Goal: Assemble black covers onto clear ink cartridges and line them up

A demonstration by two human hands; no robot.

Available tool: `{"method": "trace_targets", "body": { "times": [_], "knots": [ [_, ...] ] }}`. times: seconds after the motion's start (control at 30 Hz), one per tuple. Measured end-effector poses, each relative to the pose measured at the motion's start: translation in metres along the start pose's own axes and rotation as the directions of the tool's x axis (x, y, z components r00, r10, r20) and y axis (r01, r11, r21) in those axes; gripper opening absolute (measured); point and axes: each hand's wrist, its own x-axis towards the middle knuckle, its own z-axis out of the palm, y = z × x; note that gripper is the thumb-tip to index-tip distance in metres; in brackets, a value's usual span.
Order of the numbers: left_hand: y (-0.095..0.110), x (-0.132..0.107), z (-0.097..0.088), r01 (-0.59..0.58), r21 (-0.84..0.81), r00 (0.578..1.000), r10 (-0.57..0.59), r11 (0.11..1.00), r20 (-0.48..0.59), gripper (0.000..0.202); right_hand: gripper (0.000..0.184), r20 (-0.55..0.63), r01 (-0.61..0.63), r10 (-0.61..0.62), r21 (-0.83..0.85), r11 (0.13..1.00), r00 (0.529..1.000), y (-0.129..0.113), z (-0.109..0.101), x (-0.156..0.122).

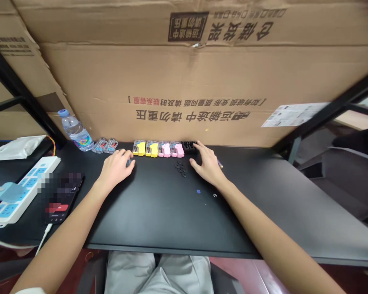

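My left hand (116,166) lies palm down on the black table (159,212), fingers loosely curled toward a small clear part at its fingertips; whether it grips it I cannot make out. My right hand (206,163) rests flat with fingers stretched out, its fingertips touching a black block (189,147). Between the hands, along the cardboard wall, stand two yellow pieces (146,148) and two pink pieces (171,150) in a row. Several small black rings (180,167) lie just left of my right hand.
A water bottle (76,132) and two clear pieces (105,145) stand at the back left. A phone (61,198) on a cable, a white power strip (21,188) and a white bag (16,148) lie at the left. A blue dot (198,191) and a ring (215,195) lie nearer.
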Motion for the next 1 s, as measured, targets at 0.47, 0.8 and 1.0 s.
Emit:
{"method": "trace_targets", "body": {
  "times": [0.47, 0.8, 1.0],
  "knots": [
    [0.04, -0.016, 0.008, -0.255, -0.656, 0.922, 0.382, 0.71, 0.055, 0.014, 0.052, -0.02, -0.152, 0.151, -0.209, 0.966, 0.988, 0.021, -0.008, 0.001],
    [0.029, -0.01, 0.013, -0.269, -0.453, 0.963, 0.234, 0.85, -0.133, 0.015, 0.027, 0.001, -0.245, 0.261, -0.343, 0.907, 0.965, 0.017, -0.025, 0.005],
    [0.038, -0.013, 0.015, -0.387, -0.472, 0.916, 0.272, 0.792, -0.296, 0.011, 0.017, -0.15, -0.368, 0.363, -0.005, 0.93, 0.92, 0.0, -0.034, 0.008]
  ]
}}
